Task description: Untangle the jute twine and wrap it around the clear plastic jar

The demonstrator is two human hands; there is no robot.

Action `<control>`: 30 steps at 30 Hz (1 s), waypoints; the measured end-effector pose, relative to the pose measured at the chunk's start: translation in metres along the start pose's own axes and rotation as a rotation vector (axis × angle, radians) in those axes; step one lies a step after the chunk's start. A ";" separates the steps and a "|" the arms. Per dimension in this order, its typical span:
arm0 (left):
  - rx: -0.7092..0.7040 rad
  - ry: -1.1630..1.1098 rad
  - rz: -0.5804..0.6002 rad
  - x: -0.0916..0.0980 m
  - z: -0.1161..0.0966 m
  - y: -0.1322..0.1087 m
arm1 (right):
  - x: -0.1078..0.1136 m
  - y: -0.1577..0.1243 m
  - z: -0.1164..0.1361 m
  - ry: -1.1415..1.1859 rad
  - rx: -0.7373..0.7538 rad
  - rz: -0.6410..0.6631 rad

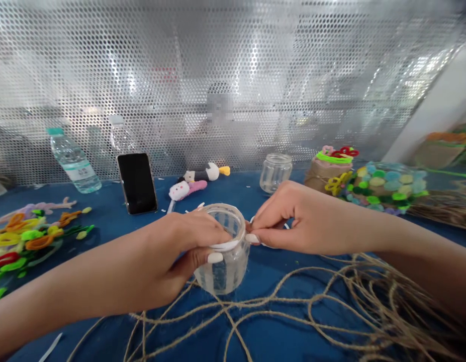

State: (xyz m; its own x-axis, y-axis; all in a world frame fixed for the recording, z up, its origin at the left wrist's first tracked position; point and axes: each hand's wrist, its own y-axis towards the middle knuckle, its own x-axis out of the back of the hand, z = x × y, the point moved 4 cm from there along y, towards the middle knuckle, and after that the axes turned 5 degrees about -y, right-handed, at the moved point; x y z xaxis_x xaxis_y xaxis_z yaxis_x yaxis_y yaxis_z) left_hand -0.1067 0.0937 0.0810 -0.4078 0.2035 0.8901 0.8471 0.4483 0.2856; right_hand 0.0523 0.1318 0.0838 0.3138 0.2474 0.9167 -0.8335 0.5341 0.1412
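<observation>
A clear glass jar (225, 274) stands upright at the middle of the table. My left hand (176, 241) is closed on its near left side, thumb outside and fingers over the rim. Around the jar's neck runs a narrow white strip (228, 245). At the right of the neck, my right hand (293, 221) pinches the strip, and a loose white curl shows by its fingers. The fingertips partly hide the pinched end. Jute twine (293, 300) lies in loops in front of the jar.
Behind stand a phone (137, 183), a water bottle (74, 163), small knitted toys (187, 189) and another glass jar (276, 173). Decorated jars (387, 186) are at the right, colourful fuzzy craft pieces (25, 239) at the left. A perforated metal panel (233, 65) closes off the back.
</observation>
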 end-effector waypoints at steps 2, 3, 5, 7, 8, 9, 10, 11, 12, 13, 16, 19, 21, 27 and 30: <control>-0.024 -0.008 -0.012 0.001 -0.002 0.000 | -0.002 0.000 0.000 -0.025 -0.031 0.012; -0.028 -0.014 -0.013 0.001 -0.003 0.000 | -0.003 0.000 0.000 -0.036 -0.041 0.008; -0.011 -0.019 -0.010 0.001 -0.002 0.001 | -0.004 -0.001 -0.001 -0.050 -0.046 -0.015; 0.020 -0.011 0.006 0.001 -0.001 0.001 | -0.003 -0.002 -0.002 -0.058 -0.041 -0.026; 0.028 -0.006 0.013 0.001 -0.001 0.002 | -0.003 -0.002 -0.002 -0.062 -0.035 -0.026; 0.028 -0.003 0.017 0.001 -0.001 0.002 | -0.002 -0.003 -0.003 -0.068 -0.030 -0.023; 0.020 -0.001 0.013 0.002 -0.002 0.002 | 0.000 -0.004 -0.004 -0.076 -0.026 -0.025; 0.008 -0.001 0.003 0.003 -0.003 0.002 | 0.002 -0.005 -0.004 -0.086 -0.024 -0.035; -0.001 -0.001 -0.007 0.004 -0.004 0.002 | 0.003 -0.006 -0.005 -0.104 -0.023 -0.057; -0.008 0.003 -0.016 0.005 -0.004 0.002 | 0.004 -0.007 -0.005 -0.131 -0.022 -0.086; -0.018 0.022 -0.032 0.004 -0.004 0.001 | 0.000 -0.014 0.000 -0.254 0.035 -0.195; -0.017 0.024 -0.046 0.003 -0.004 0.001 | -0.013 -0.023 0.007 -0.405 0.132 -0.314; -0.010 0.009 -0.043 0.004 -0.004 0.002 | -0.022 -0.027 0.010 -0.499 0.182 -0.397; 0.014 -0.027 -0.023 0.004 -0.004 0.004 | -0.031 -0.030 0.017 -0.632 0.242 -0.496; 0.014 -0.025 -0.020 0.003 -0.003 0.004 | -0.032 -0.029 0.021 -0.685 0.270 -0.493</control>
State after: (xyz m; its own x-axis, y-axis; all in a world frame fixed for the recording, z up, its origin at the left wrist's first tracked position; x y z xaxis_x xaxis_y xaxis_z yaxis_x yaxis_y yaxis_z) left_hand -0.1039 0.0935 0.0862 -0.4332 0.2155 0.8751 0.8336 0.4649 0.2982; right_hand 0.0566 0.0919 0.0579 0.3965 -0.5456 0.7383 -0.7812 0.2219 0.5835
